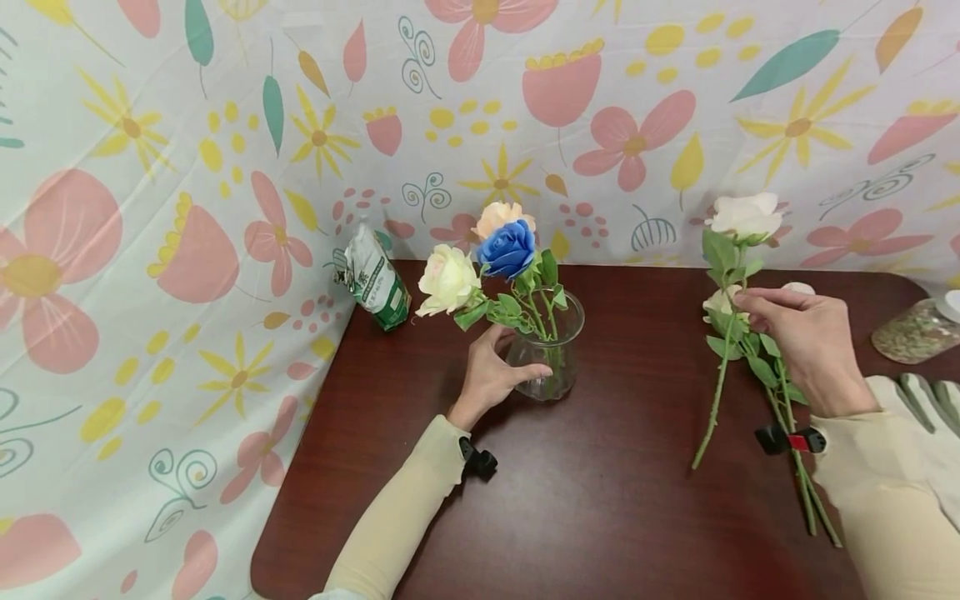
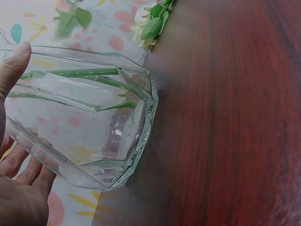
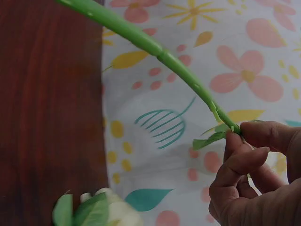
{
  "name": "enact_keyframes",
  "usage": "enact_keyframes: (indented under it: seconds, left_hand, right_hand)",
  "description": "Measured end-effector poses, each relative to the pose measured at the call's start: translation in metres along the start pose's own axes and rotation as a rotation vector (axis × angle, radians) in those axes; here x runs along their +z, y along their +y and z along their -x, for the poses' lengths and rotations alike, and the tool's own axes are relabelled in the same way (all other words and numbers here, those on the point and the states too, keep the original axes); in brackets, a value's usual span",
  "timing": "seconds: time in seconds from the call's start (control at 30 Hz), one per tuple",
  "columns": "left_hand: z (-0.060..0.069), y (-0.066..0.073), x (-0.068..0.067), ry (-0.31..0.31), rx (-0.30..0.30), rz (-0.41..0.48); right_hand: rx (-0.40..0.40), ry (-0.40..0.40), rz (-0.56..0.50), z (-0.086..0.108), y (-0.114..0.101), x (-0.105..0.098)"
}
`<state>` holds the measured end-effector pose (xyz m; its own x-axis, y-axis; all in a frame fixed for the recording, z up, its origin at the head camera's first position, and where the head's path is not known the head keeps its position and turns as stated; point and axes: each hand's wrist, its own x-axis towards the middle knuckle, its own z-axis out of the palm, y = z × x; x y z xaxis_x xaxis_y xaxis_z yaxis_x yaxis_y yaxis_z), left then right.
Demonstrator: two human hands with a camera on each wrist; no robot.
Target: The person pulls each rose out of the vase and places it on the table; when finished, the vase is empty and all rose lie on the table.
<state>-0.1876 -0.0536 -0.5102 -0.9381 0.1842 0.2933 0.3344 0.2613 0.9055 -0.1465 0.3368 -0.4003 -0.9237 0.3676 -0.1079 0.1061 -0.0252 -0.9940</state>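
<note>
Gripped the glass vase (image 1: 567, 371) low on its body with the left hand (image 1: 487, 371), with fingers curled behind and thumb across the near side. Had it roughly upright near the middle of the dark red table (image 1: 622, 475); could not tell for sure whether resting fully on the wood. Saw in it a blue rose (image 1: 507, 248), a peach rose (image 1: 501, 217) behind and a cream rose (image 1: 448, 282), all leaning left over the rim, with green stems (image 2: 84, 72) showing through the glass. Pinched a white rose (image 1: 746, 217) by its stalk between thumb and fingertips of the right hand (image 1: 813, 342), below the bloom, with the bare lower end slanting down. Held it near more roses (image 1: 763, 372) lying on the table, well apart from the vase. Noticed a green-and-white packet (image 1: 382, 292) at the back left and a white-lidded jar (image 1: 909, 333) at the far right, against a backdrop of flowered cloth (image 1: 240, 125).
</note>
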Motion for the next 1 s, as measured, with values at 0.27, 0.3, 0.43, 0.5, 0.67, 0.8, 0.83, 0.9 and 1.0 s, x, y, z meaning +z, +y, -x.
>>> enact_keyframes:
  seconds: [0.27, 0.3, 0.43, 0.5, 0.67, 0.8, 0.83, 0.9, 1.0]
  left_hand:
    - [0.001, -0.002, 0.001, 0.001, 0.011, -0.014]
    - [0.001, -0.002, 0.001, 0.001, 0.010, -0.013]
    - [0.001, -0.001, 0.000, -0.003, -0.002, -0.003]
    - [0.001, -0.001, 0.000, -0.004, -0.006, -0.002]
    - [0.001, 0.000, 0.000, -0.005, -0.011, -0.001]
    - [0.001, 0.000, 0.000, -0.007, -0.010, 0.000]
    - [0.001, 0.000, 0.000, -0.007, -0.009, 0.002]
    - [0.001, 0.000, -0.001, -0.005, -0.006, -0.004]
    - [0.001, 0.000, -0.001, -0.003, -0.005, -0.011]
  right_hand:
    - [0.064, -0.073, 0.150, -0.011, 0.025, -0.009]
    - [0.068, -0.081, 0.180, -0.012, 0.027, -0.010]
    - [0.087, -0.143, 0.264, -0.018, 0.038, -0.014]
    - [0.104, -0.171, 0.304, -0.021, 0.043, -0.015]
    - [0.140, -0.202, 0.394, -0.023, 0.053, -0.017]
    - [0.132, -0.237, 0.446, -0.024, 0.059, -0.019]
    - [0.131, -0.246, 0.462, -0.025, 0.060, -0.019]
    - [0.126, -0.260, 0.482, -0.025, 0.062, -0.020]
    - [0.131, -0.274, 0.489, -0.026, 0.065, -0.020]
